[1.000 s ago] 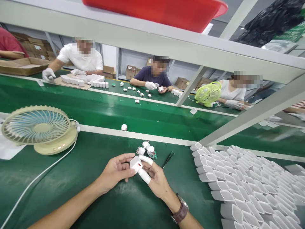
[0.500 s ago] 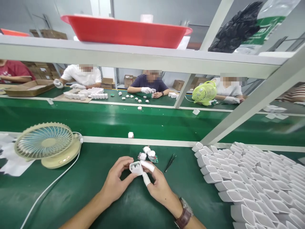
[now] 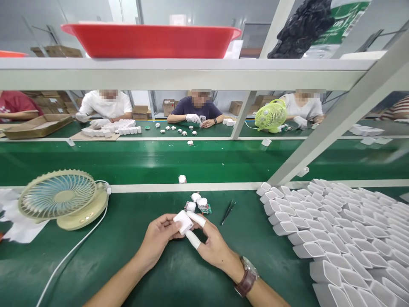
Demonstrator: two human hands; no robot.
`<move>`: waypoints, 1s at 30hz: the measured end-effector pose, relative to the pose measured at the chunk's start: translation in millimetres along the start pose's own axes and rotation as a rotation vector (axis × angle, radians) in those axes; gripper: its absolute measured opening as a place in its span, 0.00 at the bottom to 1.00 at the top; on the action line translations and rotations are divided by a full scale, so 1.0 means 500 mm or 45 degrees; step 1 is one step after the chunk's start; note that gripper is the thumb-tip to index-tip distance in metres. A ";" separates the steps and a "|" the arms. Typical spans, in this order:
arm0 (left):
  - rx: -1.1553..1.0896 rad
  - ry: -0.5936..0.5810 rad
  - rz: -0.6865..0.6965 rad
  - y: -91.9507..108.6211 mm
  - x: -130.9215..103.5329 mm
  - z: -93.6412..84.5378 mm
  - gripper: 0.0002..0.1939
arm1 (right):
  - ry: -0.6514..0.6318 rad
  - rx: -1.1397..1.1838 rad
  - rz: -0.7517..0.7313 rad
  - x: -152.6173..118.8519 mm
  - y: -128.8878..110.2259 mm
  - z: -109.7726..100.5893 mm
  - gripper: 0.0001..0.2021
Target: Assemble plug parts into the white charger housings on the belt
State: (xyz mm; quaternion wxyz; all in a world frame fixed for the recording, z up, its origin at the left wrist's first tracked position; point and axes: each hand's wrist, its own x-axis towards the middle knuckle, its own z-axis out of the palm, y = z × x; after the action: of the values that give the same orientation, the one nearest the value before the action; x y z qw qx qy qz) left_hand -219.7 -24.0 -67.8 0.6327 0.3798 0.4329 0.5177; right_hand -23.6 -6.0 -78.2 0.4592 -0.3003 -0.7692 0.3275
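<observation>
Between my hands is a small white housing (image 3: pixel 183 222), its smooth flat side turned up toward the camera. My left hand (image 3: pixel 159 235) grips its left side with thumb and fingers. On its right side, my right hand (image 3: pixel 213 246) pinches it with thumb and forefinger, both in white finger covers. A watch is on my right wrist. Just beyond my fingers lie several white pieces (image 3: pixel 196 198) with a green circuit board (image 3: pixel 206 209). Black tweezers (image 3: pixel 228 212) rest to their right.
Many white housings (image 3: pixel 315 230) stand in rows at right. A cream fan (image 3: pixel 64 196) with a cable stands left. Beyond runs a green belt (image 3: pixel 143 160) with white pieces. A shelf (image 3: pixel 179 79) holding a red tray (image 3: pixel 153 41) spans above. Several people sit opposite.
The white housing has been turned in my hands, so its open end no longer shows and a flat side does. The view has shifted slightly. Small pieces on the belt have moved right.
</observation>
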 end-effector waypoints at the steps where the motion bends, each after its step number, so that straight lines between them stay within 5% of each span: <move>1: -0.087 0.005 -0.070 0.002 0.001 0.002 0.16 | 0.019 -0.006 -0.010 0.001 0.001 0.000 0.22; 9: -0.278 -0.007 -0.357 0.008 0.007 0.010 0.22 | 0.053 -0.025 0.035 0.003 0.008 0.005 0.13; 14: -0.333 -0.006 -0.392 0.009 0.005 0.017 0.21 | 0.062 -0.002 0.092 -0.001 0.004 0.010 0.07; 24: -0.395 -0.022 -0.395 0.012 0.006 0.021 0.17 | 0.079 -0.057 -0.005 0.003 -0.024 -0.001 0.16; 30: -0.370 -0.034 -0.394 0.007 0.003 0.032 0.18 | 0.118 -0.070 0.022 0.002 -0.022 -0.006 0.12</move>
State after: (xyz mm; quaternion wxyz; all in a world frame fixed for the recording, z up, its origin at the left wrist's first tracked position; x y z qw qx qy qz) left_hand -205.6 -22.2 -59.6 0.7585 0.2205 0.3983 0.4663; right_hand -23.2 -11.1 -68.1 0.4830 -0.3343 -0.7533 0.2959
